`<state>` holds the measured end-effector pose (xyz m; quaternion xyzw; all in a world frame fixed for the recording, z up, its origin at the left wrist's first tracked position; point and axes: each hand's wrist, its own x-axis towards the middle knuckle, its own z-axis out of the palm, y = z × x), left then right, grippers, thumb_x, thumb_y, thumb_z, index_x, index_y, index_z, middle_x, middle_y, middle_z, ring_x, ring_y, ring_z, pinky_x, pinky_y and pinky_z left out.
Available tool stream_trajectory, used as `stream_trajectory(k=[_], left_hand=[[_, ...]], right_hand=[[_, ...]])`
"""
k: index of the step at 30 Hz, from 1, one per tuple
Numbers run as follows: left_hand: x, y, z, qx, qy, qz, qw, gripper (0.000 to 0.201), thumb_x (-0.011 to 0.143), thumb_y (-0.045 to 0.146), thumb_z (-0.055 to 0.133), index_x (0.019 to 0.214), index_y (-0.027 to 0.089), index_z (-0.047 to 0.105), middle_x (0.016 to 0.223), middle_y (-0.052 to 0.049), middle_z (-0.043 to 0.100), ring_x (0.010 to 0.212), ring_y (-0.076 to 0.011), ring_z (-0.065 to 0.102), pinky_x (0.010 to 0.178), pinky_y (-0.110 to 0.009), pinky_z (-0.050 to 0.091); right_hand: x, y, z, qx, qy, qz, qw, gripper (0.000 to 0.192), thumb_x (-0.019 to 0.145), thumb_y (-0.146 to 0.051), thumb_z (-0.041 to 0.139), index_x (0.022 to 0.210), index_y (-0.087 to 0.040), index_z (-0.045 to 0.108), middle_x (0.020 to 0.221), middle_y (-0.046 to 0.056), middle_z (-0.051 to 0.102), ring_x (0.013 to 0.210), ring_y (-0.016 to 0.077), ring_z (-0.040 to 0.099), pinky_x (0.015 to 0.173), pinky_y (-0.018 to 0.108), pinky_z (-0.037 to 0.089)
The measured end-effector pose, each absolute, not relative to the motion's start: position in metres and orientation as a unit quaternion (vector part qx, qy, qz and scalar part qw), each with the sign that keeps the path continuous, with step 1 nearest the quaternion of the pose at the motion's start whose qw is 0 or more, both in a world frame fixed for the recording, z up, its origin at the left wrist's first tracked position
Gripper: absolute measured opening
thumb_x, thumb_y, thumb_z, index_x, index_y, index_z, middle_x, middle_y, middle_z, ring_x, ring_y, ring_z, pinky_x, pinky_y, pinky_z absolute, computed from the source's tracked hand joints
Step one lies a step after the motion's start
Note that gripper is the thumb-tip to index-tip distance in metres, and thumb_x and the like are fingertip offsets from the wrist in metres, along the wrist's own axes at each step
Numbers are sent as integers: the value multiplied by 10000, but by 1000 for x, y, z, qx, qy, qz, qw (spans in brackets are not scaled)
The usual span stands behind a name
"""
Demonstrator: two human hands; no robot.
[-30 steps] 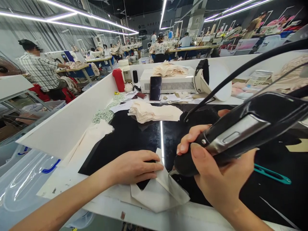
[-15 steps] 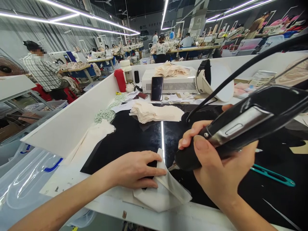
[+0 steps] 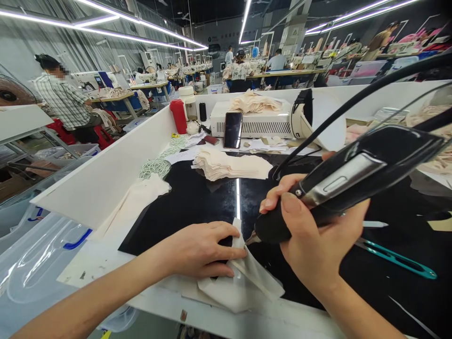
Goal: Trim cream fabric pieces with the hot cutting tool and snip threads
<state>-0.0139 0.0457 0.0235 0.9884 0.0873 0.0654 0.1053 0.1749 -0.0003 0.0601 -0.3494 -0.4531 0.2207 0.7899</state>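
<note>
My left hand [image 3: 203, 249] lies with its fingers spread and pressed down on a thin, cream, partly see-through fabric piece [image 3: 236, 287] at the table's front edge. My right hand [image 3: 314, 230] is wrapped round a black corded hand tool [image 3: 339, 174] with a silver lever along its side. The tool's narrow metal tip [image 3: 252, 238] points left and meets the fabric's edge beside my left fingertips; whether it touches cannot be made out. Under the fabric is a glossy black work surface [image 3: 197, 202]. A slim turquoise-handled tool [image 3: 399, 258] rests right of my right hand.
Stacked cream fabric pieces [image 3: 231, 165] lie further back, with more cloth [image 3: 137, 202] at left. Behind stand a phone [image 3: 233, 130], a vented white box [image 3: 252, 123] and a red container [image 3: 178, 117]. A low white wall [image 3: 113, 165] borders the left side. Several people work beyond.
My right hand and the tool have shifted slightly left, the tip coming closer to the fabric's edge. My left hand stays on the fabric. The whole view has shifted a little.
</note>
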Motion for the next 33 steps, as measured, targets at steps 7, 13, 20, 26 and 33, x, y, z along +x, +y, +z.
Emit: stream_trajectory(k=[7,13,20,26,33], left_hand=[[-12,45,24,988,93,65,108,390,993,449,508,1296,225,609,1334,-151,538,1196,-260,575,1011,-376,506],[-12,45,24,987,87,84,106,384,986,437,529,1284,214,622,1320,-163,555,1196,-270,578,1006,-384,511],[-18,47,22,986,91,79,118,414,984,438,531,1327,216,603,1360,-166,542,1219,-290,567,1002,-417,516],[-14,41,24,973,140,125,132,314,1012,322,507,1282,197,605,1260,-119,611,1157,-232,603,992,-382,536],[13,17,18,965,177,171,87,182,1007,266,515,1133,178,614,1174,-83,636,1187,-214,574,1066,-392,495]], right_hand=[[171,4,62,-364,-447,220,787,353,801,-181,734,983,-302,456,820,-47,631,547,148,616,523,325,560],[172,8,62,-358,-456,215,786,362,802,-200,737,974,-307,437,815,-38,619,560,153,604,524,320,545],[171,14,62,-358,-471,205,780,360,819,-195,709,1043,-295,445,829,-43,620,559,144,603,537,326,554],[198,9,66,-403,-506,175,742,528,784,-304,781,1170,-297,420,913,-17,607,697,177,612,705,395,571],[248,-2,60,-502,-560,136,645,541,772,-421,794,1177,-304,455,1069,43,661,921,258,658,819,480,573]])
